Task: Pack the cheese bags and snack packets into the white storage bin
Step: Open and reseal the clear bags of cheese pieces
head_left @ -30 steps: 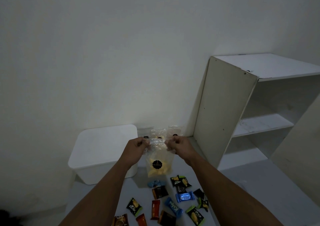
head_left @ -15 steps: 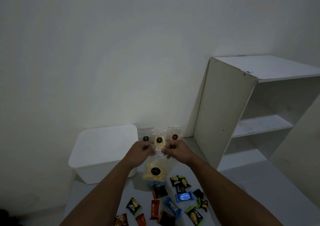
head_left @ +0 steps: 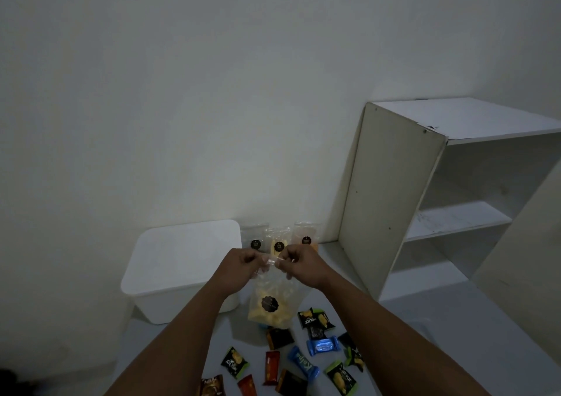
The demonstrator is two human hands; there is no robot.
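Note:
A clear cheese bag [head_left: 269, 303] with yellow pieces and a round black label hangs in the air between my hands. My left hand [head_left: 241, 264] and my right hand [head_left: 300, 263] both pinch its top edge, close together. The white storage bin [head_left: 182, 269] stands to the left with its lid on. Three more cheese bags [head_left: 279, 241] lean against the wall behind my hands. Several snack packets [head_left: 299, 357] in black, blue and orange wrappers lie scattered on the surface below.
A white shelf unit [head_left: 437, 201] stands at the right, its side panel close to the cheese bags. A plain white wall fills the back. The grey surface [head_left: 394, 335] runs between the packets and the shelf unit.
My hands have drawn closer together along the top of the held bag and dropped slightly. The bag hangs lower and a little tilted.

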